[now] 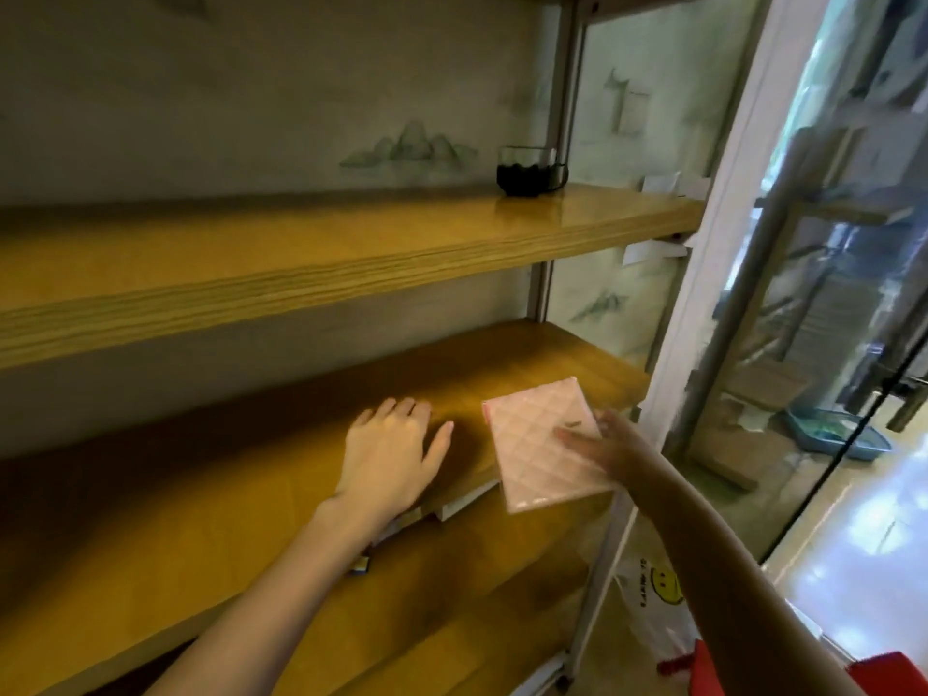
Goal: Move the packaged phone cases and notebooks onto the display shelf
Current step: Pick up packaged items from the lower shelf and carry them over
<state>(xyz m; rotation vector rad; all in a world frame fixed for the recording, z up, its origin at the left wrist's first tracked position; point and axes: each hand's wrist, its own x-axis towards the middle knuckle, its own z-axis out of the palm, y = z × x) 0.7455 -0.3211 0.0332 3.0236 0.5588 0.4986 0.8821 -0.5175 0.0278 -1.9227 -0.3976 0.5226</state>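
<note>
The left hand (389, 452) lies flat, fingers straight, on a stack (464, 499) mostly hidden beneath it on the display shelf (251, 519), while at its 3 o'clock the blurred right hand (610, 447) pinches a pink quilted package (540, 439).

Cup: I see a clear glass cup (530, 170) with a dark fill in its lower half, upright at the far right.
Wall: pale wallpaper (409, 148) with faint grey-green painted hills, behind the cup.
Paper slips: small white slips (658, 251) stick out beside the white frame (713, 243).
Glass door (853, 243): right side, full of reflections.
Tray: a blue tray (833, 437) on the floor beyond the glass.
Bag: white plastic bag (653, 600) with a yellow smiley, near right.
Red thing (703, 665): near right, beside the bag; I cannot identify it.
</note>
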